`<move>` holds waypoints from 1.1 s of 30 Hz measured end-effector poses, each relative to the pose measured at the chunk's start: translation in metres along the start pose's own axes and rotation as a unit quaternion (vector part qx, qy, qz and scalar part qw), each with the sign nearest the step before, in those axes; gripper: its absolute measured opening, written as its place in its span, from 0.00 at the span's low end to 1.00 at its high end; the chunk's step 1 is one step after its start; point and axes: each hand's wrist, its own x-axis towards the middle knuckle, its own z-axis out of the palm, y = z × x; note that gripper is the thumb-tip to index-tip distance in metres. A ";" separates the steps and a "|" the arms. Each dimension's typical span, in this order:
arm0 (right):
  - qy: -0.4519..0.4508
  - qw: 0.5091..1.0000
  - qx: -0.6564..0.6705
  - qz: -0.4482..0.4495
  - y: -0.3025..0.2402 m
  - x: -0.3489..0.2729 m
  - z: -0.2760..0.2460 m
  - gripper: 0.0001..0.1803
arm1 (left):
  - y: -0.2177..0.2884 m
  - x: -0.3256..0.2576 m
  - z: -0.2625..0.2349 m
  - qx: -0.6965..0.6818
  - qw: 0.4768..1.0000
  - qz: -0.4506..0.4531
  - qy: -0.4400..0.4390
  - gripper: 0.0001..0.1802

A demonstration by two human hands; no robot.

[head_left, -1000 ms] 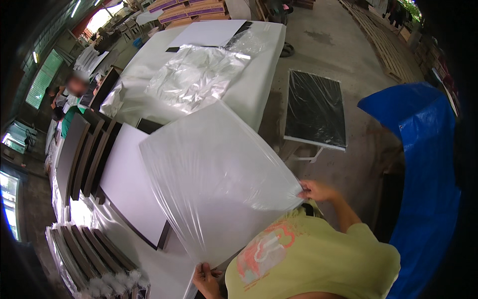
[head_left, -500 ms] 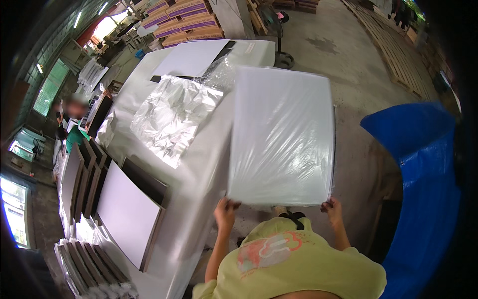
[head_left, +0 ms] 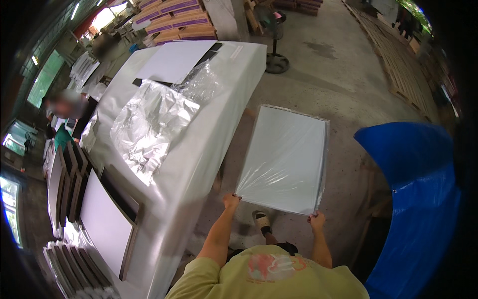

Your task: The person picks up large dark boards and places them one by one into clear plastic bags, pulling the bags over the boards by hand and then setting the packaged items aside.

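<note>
Your two hands grip one plastic-wrapped white panel [head_left: 284,157]; left hand [head_left: 231,201] clasps its near left corner; right hand [head_left: 316,220] its near right corner; one white-covered table [head_left: 219,99] beside.

Left arm: bare, stretched forward from the shoulder, elbow nearly straight.
Left hand [head_left: 231,201]: closed on the near left corner of the panel [head_left: 284,157], fingers curled over its edge.
Right arm: bare, raised forward, slightly bent.
Right hand [head_left: 316,220]: closed on the panel's near right corner, level with the left hand.
</note>
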 end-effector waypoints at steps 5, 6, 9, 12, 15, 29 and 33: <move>0.116 0.970 -0.201 -0.069 -0.003 0.003 -0.009 0.22 | 0.003 -0.025 0.003 -0.013 0.998 0.029 0.055 0.16; 0.151 0.949 -0.251 -0.118 0.030 0.026 -0.021 0.23 | 0.006 -0.036 -0.008 -0.035 0.996 0.069 0.052 0.16; 0.107 0.935 -0.280 -0.188 0.022 0.028 -0.022 0.18 | 0.046 -0.090 -0.050 -0.086 0.993 0.078 -0.028 0.16; -0.023 0.922 -0.272 -0.276 -0.065 -0.026 0.049 0.12 | 0.002 -0.144 -0.081 -0.084 0.994 0.065 -0.003 0.14; -0.233 0.856 -0.090 -0.453 -0.110 -0.049 0.166 0.08 | -0.048 -0.214 -0.106 -0.082 0.994 0.005 0.072 0.16; -0.426 0.624 -0.192 -0.626 -0.268 -0.239 0.536 0.12 | -0.257 -0.473 -0.071 -0.249 0.802 -0.382 0.386 0.14; -0.473 0.669 -0.214 -0.532 -0.267 -0.248 0.542 0.12 | -0.314 -0.470 -0.051 -0.336 0.841 -0.302 0.297 0.16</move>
